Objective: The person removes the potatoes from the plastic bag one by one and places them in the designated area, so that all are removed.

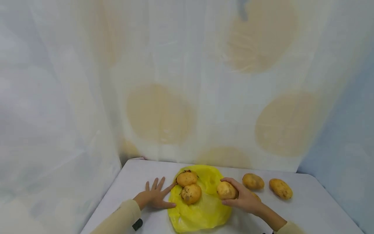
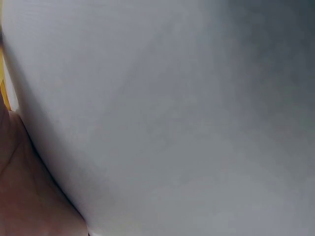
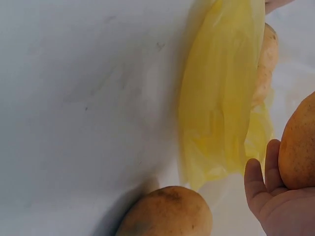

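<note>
A yellow plastic bag [image 1: 201, 217] lies spread on the table, with two potatoes [image 1: 191, 194] resting on it toward its left side. My right hand [image 1: 245, 199] grips another potato [image 1: 226, 190] by the bag's right edge; the right wrist view shows that potato [image 3: 300, 147] against the fingers. On the left, my left hand [image 1: 156, 195] lies with fingers spread on the table, its fingertips at the bag's left edge. Only part of the palm [image 2: 34, 187] shows in the left wrist view.
Two potatoes, one nearer [image 1: 253, 181] and one farther right [image 1: 280, 188], lie on the white table [image 1: 309, 214]. Another potato [image 1: 256, 196] is partly hidden behind my right hand. A pale curtain [image 1: 216, 97] with tan spots hangs behind the table.
</note>
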`<state>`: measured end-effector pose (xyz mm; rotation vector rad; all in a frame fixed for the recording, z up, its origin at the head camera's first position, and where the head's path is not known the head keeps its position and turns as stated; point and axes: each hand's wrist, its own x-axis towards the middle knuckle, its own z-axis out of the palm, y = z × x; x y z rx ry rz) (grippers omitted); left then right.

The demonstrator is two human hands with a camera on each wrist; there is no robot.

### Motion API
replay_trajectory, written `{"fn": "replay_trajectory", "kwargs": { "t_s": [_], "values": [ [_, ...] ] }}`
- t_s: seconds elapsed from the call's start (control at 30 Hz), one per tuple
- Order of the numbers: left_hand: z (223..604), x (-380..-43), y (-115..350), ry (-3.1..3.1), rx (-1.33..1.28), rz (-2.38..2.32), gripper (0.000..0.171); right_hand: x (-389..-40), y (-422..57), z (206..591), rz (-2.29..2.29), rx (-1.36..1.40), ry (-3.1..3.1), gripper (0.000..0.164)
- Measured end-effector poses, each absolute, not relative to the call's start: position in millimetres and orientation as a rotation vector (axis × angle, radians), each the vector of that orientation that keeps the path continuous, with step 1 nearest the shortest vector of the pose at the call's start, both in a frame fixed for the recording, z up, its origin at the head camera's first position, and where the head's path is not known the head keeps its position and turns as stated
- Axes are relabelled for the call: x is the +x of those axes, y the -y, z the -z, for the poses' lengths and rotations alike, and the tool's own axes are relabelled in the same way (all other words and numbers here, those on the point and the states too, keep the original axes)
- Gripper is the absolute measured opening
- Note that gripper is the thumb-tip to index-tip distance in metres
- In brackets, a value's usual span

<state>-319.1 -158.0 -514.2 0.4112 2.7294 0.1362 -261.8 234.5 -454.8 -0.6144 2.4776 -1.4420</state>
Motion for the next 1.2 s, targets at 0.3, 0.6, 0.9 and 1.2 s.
{"fn": "replay_trajectory", "kwargs": {
  "t_s": [0.3, 0.6, 0.9, 1.2],
  "values": [
    [517.4, -314.5, 157.7, -2.724, 0.425, -0.138, 0.099, -258.3, -245.1, 458.3, 1.505, -0.622, -2.496, 0.073],
    [514.7, -314.7, 156.8, -2.724, 0.413, -0.134, 0.099, -261.2, -261.6, 459.4, 1.487, -0.559, -2.565, 0.073],
    [512.0, -312.5, 156.8, -2.688, 0.408, -0.166, 0.102, -262.9, -279.0, 457.0, 1.419, -0.454, -2.665, 0.071],
    [510.5, -314.0, 157.1, -2.727, 0.408, -0.128, 0.100, -262.9, -299.4, 448.1, 1.442, -0.324, -2.665, 0.074]
  ]
}}
